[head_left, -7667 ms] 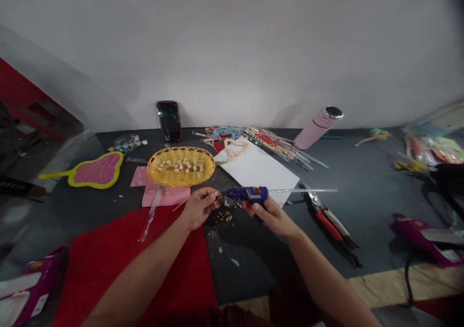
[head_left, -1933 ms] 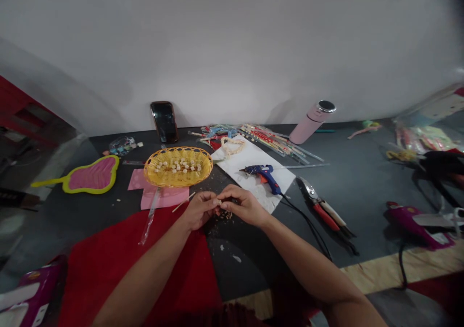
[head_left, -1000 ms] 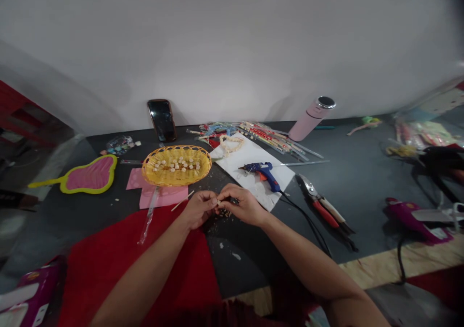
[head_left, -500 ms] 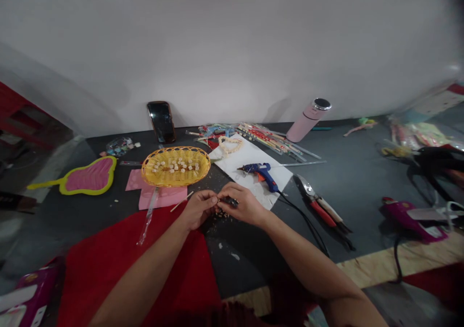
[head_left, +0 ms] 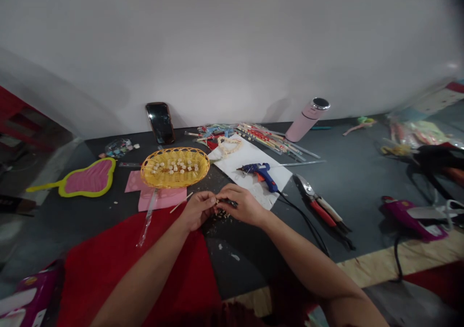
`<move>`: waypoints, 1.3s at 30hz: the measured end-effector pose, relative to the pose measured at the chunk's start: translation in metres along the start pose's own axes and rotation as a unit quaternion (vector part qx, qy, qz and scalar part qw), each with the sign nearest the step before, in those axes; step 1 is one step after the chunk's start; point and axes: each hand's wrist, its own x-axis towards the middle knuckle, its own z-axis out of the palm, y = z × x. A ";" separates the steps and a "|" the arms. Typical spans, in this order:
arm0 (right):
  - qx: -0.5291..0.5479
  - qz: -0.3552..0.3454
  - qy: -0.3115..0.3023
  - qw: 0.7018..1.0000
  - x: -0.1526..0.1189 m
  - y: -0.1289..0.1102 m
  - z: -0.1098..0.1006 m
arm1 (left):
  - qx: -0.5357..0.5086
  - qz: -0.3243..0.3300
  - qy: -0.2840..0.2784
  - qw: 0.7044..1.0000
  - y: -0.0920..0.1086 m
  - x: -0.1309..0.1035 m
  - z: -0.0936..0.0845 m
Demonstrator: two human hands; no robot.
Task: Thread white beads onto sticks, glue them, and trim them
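My left hand is closed in a pinch at the middle of the dark table, its fingertips against those of my right hand; what it holds is too small to make out. My right hand is wrapped round a small black tool. Small pale crumbs lie beneath the hands. Behind my left hand stands a yellow woven basket with several small whitish cubes in it. A blue glue gun rests on white paper beyond my right hand.
Red-handled pliers lie right of the glue gun's cord. A pink bottle and a phone stand by the wall. Red cloth lies under my left forearm. Further left is a pink-and-yellow fan; a purple device sits far right.
My hands stay together at nearly the same spot, with only a slight shift of the fingers and of the black tool. The camera view has moved very slightly.
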 end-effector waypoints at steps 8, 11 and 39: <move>-0.002 -0.006 0.008 1.000 -0.001 0.002 0.000 | 0.003 0.008 0.001 1.000 0.000 0.000 0.000; -0.010 -0.001 0.018 1.000 -0.001 0.002 0.001 | 0.000 0.009 -0.003 1.000 0.000 0.000 -0.001; -0.148 0.189 0.071 0.968 -0.020 0.014 -0.069 | -0.073 0.050 0.016 0.996 0.008 0.003 -0.002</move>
